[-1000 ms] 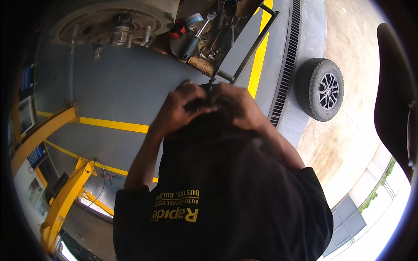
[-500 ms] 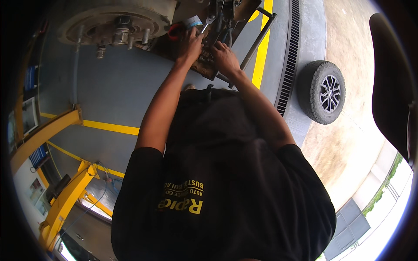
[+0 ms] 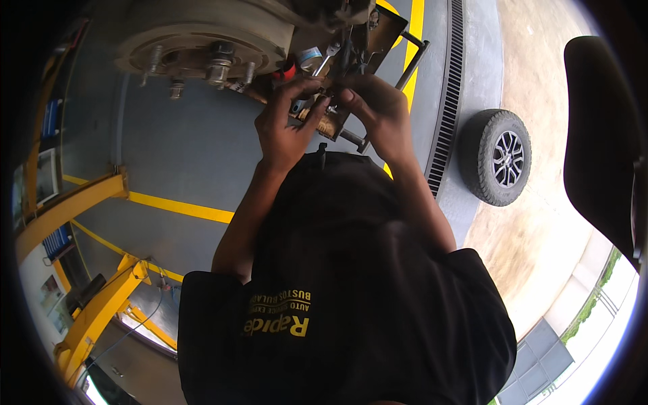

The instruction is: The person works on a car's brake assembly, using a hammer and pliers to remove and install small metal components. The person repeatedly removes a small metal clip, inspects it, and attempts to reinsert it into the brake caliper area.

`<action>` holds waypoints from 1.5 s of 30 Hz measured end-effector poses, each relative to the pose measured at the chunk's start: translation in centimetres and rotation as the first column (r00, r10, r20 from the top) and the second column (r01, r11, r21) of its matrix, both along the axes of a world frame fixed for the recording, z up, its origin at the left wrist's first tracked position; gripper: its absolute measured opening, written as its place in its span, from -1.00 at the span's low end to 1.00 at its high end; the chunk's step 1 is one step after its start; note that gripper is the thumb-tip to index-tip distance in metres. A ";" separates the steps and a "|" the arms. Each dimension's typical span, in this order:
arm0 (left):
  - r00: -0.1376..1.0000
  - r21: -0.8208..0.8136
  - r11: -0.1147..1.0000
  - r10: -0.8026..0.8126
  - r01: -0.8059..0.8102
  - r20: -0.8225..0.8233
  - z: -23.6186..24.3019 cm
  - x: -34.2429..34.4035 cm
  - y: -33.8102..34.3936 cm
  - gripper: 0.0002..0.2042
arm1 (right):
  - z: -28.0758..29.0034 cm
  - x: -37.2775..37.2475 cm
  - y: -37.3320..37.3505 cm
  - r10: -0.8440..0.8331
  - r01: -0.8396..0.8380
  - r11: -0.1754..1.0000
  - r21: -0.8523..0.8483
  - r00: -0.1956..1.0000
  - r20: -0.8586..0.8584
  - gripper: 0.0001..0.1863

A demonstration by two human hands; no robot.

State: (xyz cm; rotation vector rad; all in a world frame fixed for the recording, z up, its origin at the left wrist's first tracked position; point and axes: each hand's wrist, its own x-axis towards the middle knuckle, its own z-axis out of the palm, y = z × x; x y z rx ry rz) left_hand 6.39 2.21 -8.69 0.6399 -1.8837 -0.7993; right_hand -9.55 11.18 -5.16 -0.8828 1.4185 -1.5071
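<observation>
My left hand and my right hand are raised close together in front of my chest, above the near end of a brown metal tool tray. Thumb and fingers of each are pinched around something small and dark between them, too hidden to name. Just beyond the fingertips, a silver wrench-like tool lies in the tray. Beside it are a round container with a white and blue label and a red round item, partly covered by my left hand.
A wheel hub with bare studs hangs at the upper left, near my left hand. The tray has a bar handle on its right. A loose wheel stands beyond the floor grate. Yellow lift arms are at left.
Both hands have come up out of the tray and closer to me, meeting at the fingertips. The silver tool by my left hand now lies free in the tray.
</observation>
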 end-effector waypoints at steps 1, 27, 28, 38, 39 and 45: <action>0.999 -0.083 0.997 -0.001 -0.002 -0.032 1.2 0.1 0.0 -0.61 | 1.5 0.5 0.2 -0.005 0.005 0.999 -0.034 1.000 0.006 -0.75; 0.784 -0.682 0.714 0.510 -0.156 0.355 15.4 -0.6 -3.6 -0.80 | 12.8 -2.8 -6.6 -0.325 -0.296 0.875 -0.384 0.228 -0.918 -0.65; 0.776 -0.682 0.715 0.514 -0.153 0.365 15.5 -0.5 -3.6 -0.80 | 12.8 -2.8 -6.7 -0.317 -0.280 0.880 -0.384 0.254 -0.914 -0.66; 0.853 -0.657 0.724 0.463 -0.208 0.240 14.1 -1.1 -4.4 -0.79 | 13.4 -3.8 -7.1 -0.312 -0.346 0.864 -0.364 0.198 -0.929 -0.75; 0.854 -0.648 0.736 0.454 -0.198 0.255 14.3 -1.0 -4.4 -0.79 | 13.2 -4.2 -7.0 -0.275 -0.339 0.876 -0.344 0.236 -0.932 -0.76; 0.839 -0.645 0.755 0.423 -0.116 0.343 15.3 -0.6 -4.2 -0.81 | 14.7 -5.8 -7.6 -0.275 -0.515 0.807 -0.289 0.104 -0.956 -0.74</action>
